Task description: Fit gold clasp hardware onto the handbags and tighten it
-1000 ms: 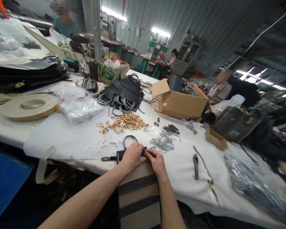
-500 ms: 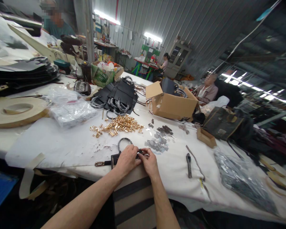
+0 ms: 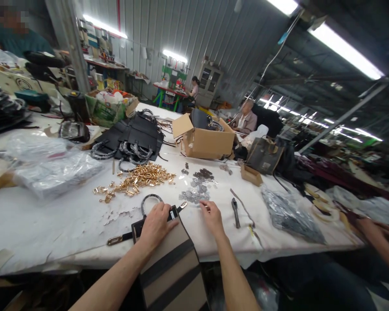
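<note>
A striped black and grey-brown bag panel [image 3: 173, 261] lies over the table's front edge. My left hand [image 3: 156, 224] grips its black top edge, thumb on the near face, fingers over the far side. A round handle [image 3: 151, 196] stands up behind that hand. To the left sticks out a black strap with a metal buckle end [image 3: 115, 239]; a small metal-tipped strap [image 3: 183, 206] points right. My right hand [image 3: 211, 217] is off the panel, fingertips pinched together at the near edge of the pile of silver metal plates [image 3: 194, 194]. Whatever they hold is too small to see.
Gold metal fittings [image 3: 145, 178] are heaped behind my left hand. Black bag pieces [image 3: 132, 138] and a cardboard box [image 3: 209, 144] stand farther back. A dark hand tool [image 3: 235, 212] and a plastic-wrapped bundle [image 3: 288, 216] lie rightward. Another person's arm [image 3: 381, 242] shows at far right.
My right hand has left the panel's top edge and moved right to the silver plates. My left hand still holds the panel. The view has turned to the right.
</note>
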### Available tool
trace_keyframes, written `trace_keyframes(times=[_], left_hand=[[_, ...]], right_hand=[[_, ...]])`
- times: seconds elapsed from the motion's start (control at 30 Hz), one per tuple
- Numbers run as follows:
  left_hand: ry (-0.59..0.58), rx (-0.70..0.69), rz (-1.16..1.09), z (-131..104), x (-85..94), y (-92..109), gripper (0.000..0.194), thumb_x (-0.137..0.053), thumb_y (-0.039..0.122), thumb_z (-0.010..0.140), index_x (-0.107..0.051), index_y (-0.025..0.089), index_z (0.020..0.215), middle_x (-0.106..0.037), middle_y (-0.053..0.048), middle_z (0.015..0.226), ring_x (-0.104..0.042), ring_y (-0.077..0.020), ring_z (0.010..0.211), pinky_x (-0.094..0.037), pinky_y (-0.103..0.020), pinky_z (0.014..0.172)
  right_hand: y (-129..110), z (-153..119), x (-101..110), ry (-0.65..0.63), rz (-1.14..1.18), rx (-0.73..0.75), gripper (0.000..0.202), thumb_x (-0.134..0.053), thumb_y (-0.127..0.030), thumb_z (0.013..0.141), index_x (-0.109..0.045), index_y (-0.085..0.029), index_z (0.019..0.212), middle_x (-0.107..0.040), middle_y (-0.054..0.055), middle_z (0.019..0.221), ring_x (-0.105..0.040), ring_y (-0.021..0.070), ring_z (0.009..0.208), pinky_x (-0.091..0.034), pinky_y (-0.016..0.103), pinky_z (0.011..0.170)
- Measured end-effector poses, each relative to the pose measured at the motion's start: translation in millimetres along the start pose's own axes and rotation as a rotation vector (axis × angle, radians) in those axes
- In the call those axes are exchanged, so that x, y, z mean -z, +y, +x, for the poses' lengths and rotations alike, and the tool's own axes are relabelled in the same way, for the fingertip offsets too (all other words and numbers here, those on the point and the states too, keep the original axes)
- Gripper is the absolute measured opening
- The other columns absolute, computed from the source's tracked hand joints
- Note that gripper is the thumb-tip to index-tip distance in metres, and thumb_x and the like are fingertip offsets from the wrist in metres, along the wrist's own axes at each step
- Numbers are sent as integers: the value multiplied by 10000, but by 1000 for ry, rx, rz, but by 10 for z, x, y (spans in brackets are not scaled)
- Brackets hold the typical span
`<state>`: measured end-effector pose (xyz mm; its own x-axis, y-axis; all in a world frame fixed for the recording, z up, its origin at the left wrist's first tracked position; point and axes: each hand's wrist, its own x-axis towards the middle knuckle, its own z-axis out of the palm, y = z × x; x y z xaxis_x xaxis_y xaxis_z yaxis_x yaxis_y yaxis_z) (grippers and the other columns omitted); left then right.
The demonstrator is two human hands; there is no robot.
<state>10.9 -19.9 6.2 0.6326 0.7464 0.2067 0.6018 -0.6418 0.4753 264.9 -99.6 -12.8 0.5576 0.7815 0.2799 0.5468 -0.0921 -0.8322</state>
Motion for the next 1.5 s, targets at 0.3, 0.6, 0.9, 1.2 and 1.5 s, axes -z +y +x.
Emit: trace_keyframes(times=[0.3, 0.6, 0.9, 1.2, 1.5], left_hand=[[-55, -33, 7, -98, 98, 26, 424, -804, 384, 835, -574, 202, 1141, -613, -80, 1140, -572, -277, 1106, -482, -392, 980], [136, 33, -191, -913, 506, -528, 490, -827, 305, 824, -597, 220, 1248, -588, -87, 1271, -519, -264, 1224, -474, -393, 1077], [255, 90, -320, -1009, 364, -648, 241, -794, 291, 865, -741, 231, 1092, -651, -67, 1164, -567, -229, 1140, -510, -372, 1026], [367, 23, -283, -999, 218, -636, 127, -746, 211, 895, -711, 198, 1016, -700, -63, 1117, -587, -245, 1100, -562, -403, 951], [366, 38, -254, -992, 223, -606, 70, -696, 213, 932, -703, 207, 1001, -699, -57, 1107, -574, -245, 1075, -575, -405, 928]], right_hand=[[94, 157, 13, -159, -154, -29, 144, -756, -381, 644, -742, -242, 678, -668, 42, 733, -603, 255, 745, -486, 414, 805], [332, -88, -31, -79, -169, -175, 431, -677, -547, 732, -739, -195, 972, -721, 85, 910, -636, 256, 801, -489, 396, 788], [-846, -646, -593, -247, 617, -292, 397, -872, -457, 746, -675, -226, 1002, -654, -10, 781, -599, 133, 674, -501, 245, 625], [-1214, -899, -1079, -540, 394, -109, 341, -776, -487, 849, -728, -199, 1025, -723, 40, 827, -659, 188, 722, -540, 295, 675], [-1251, -865, -1120, -463, 142, 114, 249, -658, -446, 942, -739, -218, 995, -753, 56, 975, -681, 229, 906, -524, 340, 851]])
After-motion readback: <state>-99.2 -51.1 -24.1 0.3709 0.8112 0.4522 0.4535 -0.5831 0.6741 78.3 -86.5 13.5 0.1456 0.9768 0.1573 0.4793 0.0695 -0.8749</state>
